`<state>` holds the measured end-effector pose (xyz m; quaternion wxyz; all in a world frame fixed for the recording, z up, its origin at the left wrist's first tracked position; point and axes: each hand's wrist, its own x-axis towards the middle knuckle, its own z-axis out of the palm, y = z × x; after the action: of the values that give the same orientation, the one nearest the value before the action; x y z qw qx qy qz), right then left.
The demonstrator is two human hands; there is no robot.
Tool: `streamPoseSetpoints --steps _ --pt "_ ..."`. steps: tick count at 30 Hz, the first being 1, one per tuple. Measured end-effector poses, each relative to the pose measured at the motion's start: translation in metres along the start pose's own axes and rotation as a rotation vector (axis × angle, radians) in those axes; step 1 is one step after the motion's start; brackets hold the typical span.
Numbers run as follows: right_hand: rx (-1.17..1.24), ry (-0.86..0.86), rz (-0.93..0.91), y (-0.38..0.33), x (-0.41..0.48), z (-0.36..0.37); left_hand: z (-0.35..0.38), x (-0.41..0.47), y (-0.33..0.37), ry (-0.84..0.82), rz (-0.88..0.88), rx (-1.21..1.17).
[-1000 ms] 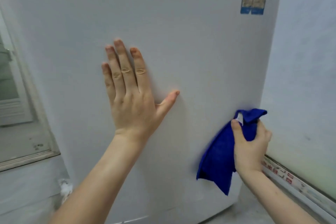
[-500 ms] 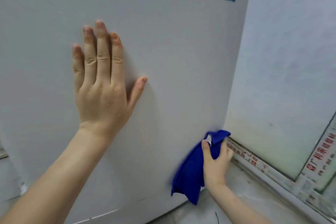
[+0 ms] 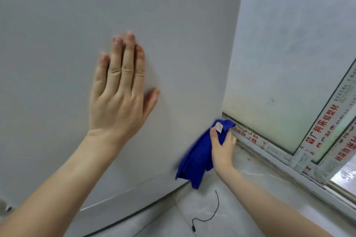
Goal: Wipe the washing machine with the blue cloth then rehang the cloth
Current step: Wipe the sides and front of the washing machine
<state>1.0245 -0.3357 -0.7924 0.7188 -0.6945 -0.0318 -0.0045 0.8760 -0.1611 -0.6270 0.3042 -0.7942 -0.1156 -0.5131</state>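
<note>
The left hand (image 3: 119,94) lies flat against the white side panel of the washing machine (image 3: 173,34), fingers straight and together, thumb spread to the right, forearm rising from the lower left. The right hand (image 3: 222,147) grips the bunched blue cloth (image 3: 198,157) low at the machine's right edge, thumb pressed on top, near a white tag (image 3: 219,127). A thin black cord (image 3: 208,215) lies on the tiled floor (image 3: 221,198) below.

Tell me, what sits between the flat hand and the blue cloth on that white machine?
Only bare white panel of the washing machine. The head view shows nothing between the left hand and the blue cloth gripped by the right hand.
</note>
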Motion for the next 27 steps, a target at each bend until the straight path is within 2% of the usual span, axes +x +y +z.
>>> streamPoseSetpoints --steps 3,7,10,12,15,18,20,24,27 --pt "-0.011 0.01 0.048 0.006 -0.005 0.0 0.0 -0.002 0.001 0.002 -0.015 0.008" --pt "0.075 0.056 -0.219 -0.052 0.002 0.014 0.001 -0.001 0.003 0.025 -0.014 0.004" --pt "0.068 0.07 -0.299 -0.062 0.006 0.019 0.001 -0.002 0.005 0.038 -0.02 -0.005" --pt "0.046 0.074 -0.238 -0.036 -0.003 0.017 0.002 -0.003 0.005 0.035 -0.023 -0.012" --pt "-0.024 0.013 0.009 0.015 -0.031 0.014 0.001 -0.003 0.005 0.039 -0.025 0.018" --pt "-0.07 -0.033 0.142 0.024 -0.053 0.022 0.0 -0.002 0.005 0.038 -0.021 0.024" --pt "-0.045 -0.019 0.055 -0.002 -0.061 0.028 -0.003 -0.003 0.002 0.04 0.012 0.006" --pt "0.057 -0.022 -0.215 -0.087 -0.069 0.047 -0.02 -0.012 -0.036 0.036 0.195 -0.04" --pt "0.121 -0.04 -0.385 -0.128 -0.071 0.062 -0.038 -0.026 -0.084 0.044 0.191 -0.01"
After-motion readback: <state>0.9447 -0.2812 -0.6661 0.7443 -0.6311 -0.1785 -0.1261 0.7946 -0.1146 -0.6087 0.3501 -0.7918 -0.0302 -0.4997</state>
